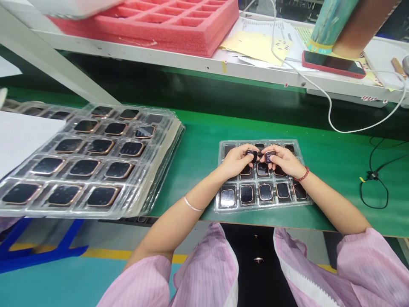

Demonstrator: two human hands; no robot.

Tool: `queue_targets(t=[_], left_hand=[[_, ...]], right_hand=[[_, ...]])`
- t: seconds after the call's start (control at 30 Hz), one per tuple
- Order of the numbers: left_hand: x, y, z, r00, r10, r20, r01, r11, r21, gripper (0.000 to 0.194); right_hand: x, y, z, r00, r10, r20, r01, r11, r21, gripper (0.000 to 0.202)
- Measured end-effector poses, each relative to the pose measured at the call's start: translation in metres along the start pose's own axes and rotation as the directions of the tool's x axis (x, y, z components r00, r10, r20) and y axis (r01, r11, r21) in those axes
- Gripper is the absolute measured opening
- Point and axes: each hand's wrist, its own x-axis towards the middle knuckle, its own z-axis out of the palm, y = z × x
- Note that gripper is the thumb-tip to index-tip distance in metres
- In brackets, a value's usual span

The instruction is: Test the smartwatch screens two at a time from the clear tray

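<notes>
Both hands are over a clear plastic tray [225, 204] on the green bench, its pockets holding several dark square watch faces with gold rims. My left hand [237, 160] pinches one watch face [252, 155] between thumb and fingers above the back rows. Close beside it on the right, my right hand [285, 160] grips another watch face [269, 156], which shows some lit marks. The two held pieces are a small gap apart. The fingers partly hide the pockets beneath them.
A tall stack of filled clear trays [166, 166] stands at the left, partly under a white sheet [28, 136]. On the shelf above are red foam [211, 36], papers and a phone [332, 64]. A white cable [330, 113] hangs down; a black cable [372, 175] lies right.
</notes>
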Motion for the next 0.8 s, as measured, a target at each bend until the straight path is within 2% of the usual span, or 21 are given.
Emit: queue_targets(t=[0.5,0.8], left_hand=[[0.0004,0.0009,0.0006,1.0,-0.013,0.004,0.012,0.999,0.052,0.027],[0.0019,-0.0026,0.0013,1.0,0.006,-0.003,-0.006,1.0,0.002,0.029]], right_hand=[[-0.0002,0.0002,-0.0002,1.0,0.016,-0.012,-0.016,1.0,-0.006,0.028],[-0.0001,0.0007,-0.0005,1.0,-0.006,-0.009,0.006,1.0,-0.013,0.03]])
